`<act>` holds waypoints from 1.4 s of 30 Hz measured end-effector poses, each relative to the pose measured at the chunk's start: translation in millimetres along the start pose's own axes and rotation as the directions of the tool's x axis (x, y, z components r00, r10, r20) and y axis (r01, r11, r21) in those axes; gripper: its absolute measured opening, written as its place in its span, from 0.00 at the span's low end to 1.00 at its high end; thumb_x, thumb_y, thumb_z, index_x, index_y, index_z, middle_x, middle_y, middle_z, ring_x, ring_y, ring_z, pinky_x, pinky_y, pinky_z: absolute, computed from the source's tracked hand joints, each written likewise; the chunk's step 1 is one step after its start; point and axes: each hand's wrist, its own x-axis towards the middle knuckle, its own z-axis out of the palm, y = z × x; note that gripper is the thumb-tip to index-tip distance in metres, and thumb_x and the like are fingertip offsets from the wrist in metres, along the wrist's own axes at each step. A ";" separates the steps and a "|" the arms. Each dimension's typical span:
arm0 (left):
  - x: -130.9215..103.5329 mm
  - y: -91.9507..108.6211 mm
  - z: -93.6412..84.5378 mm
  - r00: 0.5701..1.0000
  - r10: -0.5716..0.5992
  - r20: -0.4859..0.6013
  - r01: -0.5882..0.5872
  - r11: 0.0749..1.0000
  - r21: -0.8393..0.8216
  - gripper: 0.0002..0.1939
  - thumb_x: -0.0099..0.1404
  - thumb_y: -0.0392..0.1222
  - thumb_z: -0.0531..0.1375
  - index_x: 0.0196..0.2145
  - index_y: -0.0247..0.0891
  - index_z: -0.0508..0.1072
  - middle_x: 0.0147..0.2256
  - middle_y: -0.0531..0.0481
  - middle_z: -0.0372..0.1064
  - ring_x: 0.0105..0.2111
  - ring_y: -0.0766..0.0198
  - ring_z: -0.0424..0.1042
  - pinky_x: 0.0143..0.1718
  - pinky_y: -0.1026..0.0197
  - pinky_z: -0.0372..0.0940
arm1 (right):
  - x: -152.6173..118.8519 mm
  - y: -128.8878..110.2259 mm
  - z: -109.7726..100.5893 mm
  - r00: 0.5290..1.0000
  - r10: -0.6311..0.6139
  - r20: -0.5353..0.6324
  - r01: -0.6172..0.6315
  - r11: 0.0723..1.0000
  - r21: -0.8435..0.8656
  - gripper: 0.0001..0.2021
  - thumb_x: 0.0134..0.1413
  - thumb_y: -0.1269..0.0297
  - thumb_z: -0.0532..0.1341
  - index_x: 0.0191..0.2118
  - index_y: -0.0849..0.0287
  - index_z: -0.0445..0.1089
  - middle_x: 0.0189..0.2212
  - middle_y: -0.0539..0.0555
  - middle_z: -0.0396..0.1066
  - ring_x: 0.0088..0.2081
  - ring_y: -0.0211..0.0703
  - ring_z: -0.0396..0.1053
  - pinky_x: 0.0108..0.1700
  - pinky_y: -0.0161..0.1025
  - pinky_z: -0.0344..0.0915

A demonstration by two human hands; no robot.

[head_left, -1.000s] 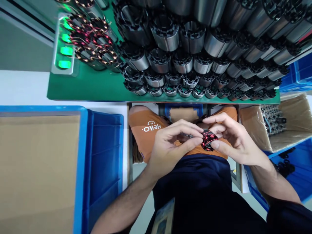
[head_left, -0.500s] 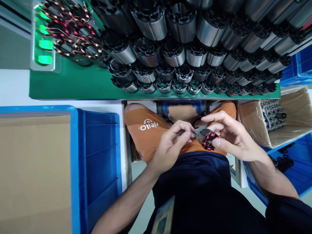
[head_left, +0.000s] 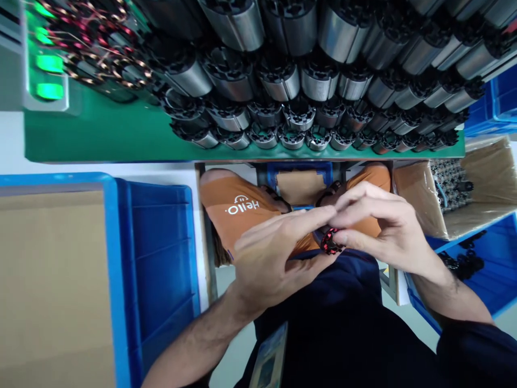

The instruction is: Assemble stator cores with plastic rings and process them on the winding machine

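A small motor stator (head_left: 330, 241), a dark cylinder with red copper windings at its near end, is held above my lap. My right hand (head_left: 377, 223) grips it, thumb at the wound end and fingers curled over the far side. From the other side my left hand (head_left: 278, 253) closes round it, with long fingers reaching across above and the thumb passing underneath. Much of the stator's body is hidden behind the fingers. No tool shows in my left hand now; its palm side is out of sight.
Rows of stacked stators (head_left: 283, 83) stand on the green bench top (head_left: 100, 132), with copper-wound ones (head_left: 97, 70) at left beside green lights. A blue crate (head_left: 161, 258) is on my left. On my right are a lined carton (head_left: 420, 199) and a blue bin (head_left: 498, 264) with black parts.
My left hand has moved right from beside the stator and wrapped round it. The small metal item in its fingers is no longer visible. The stator has shifted slightly left and down.
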 end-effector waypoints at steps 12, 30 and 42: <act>9.1 8.2 5.0 0.971 -0.007 -0.240 0.045 0.987 0.153 0.20 0.72 0.48 0.82 0.58 0.58 0.86 0.47 0.58 0.89 0.42 0.56 0.88 0.44 0.49 0.84 | -17.6 17.7 30.2 0.939 -0.022 -0.343 0.051 0.996 0.076 0.12 0.66 0.56 0.83 0.52 0.45 0.88 0.40 0.53 0.86 0.42 0.49 0.83 0.46 0.47 0.83; 10.5 -15.0 21.6 0.959 0.234 -0.162 -0.188 0.949 0.255 0.15 0.79 0.52 0.72 0.48 0.41 0.74 0.42 0.45 0.78 0.43 0.55 0.80 0.46 0.55 0.77 | -18.0 13.6 65.5 0.920 0.307 -0.243 -0.121 0.813 0.569 0.11 0.68 0.58 0.83 0.52 0.36 0.92 0.43 0.48 0.89 0.44 0.39 0.87 0.49 0.35 0.84; 9.2 -12.9 19.6 0.911 0.408 -0.069 -0.328 0.814 0.479 0.07 0.79 0.38 0.65 0.52 0.38 0.77 0.45 0.44 0.77 0.41 0.58 0.75 0.44 0.57 0.73 | -23.2 17.6 62.7 0.918 0.283 -0.279 -0.111 0.857 0.503 0.04 0.72 0.64 0.79 0.46 0.43 0.91 0.40 0.48 0.83 0.41 0.38 0.82 0.44 0.35 0.82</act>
